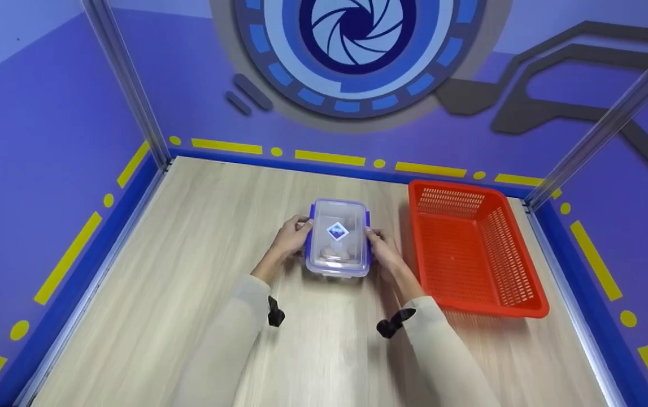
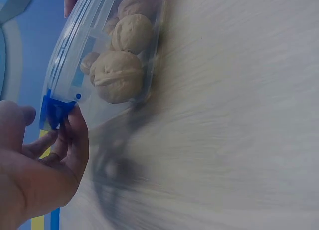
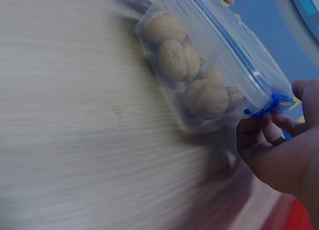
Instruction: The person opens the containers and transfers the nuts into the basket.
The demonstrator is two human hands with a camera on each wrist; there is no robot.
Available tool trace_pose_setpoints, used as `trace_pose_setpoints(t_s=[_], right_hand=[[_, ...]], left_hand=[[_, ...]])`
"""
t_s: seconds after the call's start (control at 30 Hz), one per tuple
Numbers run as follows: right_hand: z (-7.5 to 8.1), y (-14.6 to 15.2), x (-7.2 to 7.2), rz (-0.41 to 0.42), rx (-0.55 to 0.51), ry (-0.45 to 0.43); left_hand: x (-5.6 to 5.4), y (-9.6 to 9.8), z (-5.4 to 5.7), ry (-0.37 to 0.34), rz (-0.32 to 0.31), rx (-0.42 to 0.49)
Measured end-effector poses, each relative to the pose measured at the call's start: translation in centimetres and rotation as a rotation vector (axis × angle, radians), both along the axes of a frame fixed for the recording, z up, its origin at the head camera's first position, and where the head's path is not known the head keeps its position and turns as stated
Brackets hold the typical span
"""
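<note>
A clear plastic food container (image 1: 326,249) with blue side latches and a diamond-shaped label on its lid is at mid-table. Several walnuts (image 2: 118,76) show through its wall in both wrist views. My left hand (image 1: 290,237) grips the container's left side, its curled fingers beneath the blue latch (image 2: 57,110) and the thumb by the lid's edge. On the opposite side, my right hand (image 1: 387,252) holds it the same way, fingers tucked under the other latch (image 3: 273,104). The lid lies flat on top, and the container's base is close to the tabletop.
A red plastic basket (image 1: 452,260) with slotted walls stands right of the container, near my right forearm. Blue-purple panels (image 1: 312,135) with yellow marks border the wooden table (image 1: 199,226) at the back and both sides, with metal posts in the back corners.
</note>
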State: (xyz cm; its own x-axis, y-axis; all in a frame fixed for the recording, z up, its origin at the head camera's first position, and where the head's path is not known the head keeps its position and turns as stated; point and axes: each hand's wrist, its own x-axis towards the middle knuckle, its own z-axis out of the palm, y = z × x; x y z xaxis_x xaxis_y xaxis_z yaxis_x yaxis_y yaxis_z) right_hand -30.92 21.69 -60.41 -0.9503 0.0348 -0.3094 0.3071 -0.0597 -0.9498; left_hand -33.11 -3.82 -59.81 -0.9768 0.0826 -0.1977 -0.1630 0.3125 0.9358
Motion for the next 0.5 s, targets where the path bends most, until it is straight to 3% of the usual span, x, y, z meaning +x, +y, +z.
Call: trace_pose_setpoints(t_s=[0.17,0.5], right_hand=[[-0.2,0.0,0.2,0.057,-0.062,-0.066],[-0.5,0.3,0.2,0.156,-0.140,-0.121]], left_hand=[[0.3,-0.7,-0.6,-0.053,-0.009,0.093],[0.3,-1.3,-1.4,-0.078,-0.022,0.267]])
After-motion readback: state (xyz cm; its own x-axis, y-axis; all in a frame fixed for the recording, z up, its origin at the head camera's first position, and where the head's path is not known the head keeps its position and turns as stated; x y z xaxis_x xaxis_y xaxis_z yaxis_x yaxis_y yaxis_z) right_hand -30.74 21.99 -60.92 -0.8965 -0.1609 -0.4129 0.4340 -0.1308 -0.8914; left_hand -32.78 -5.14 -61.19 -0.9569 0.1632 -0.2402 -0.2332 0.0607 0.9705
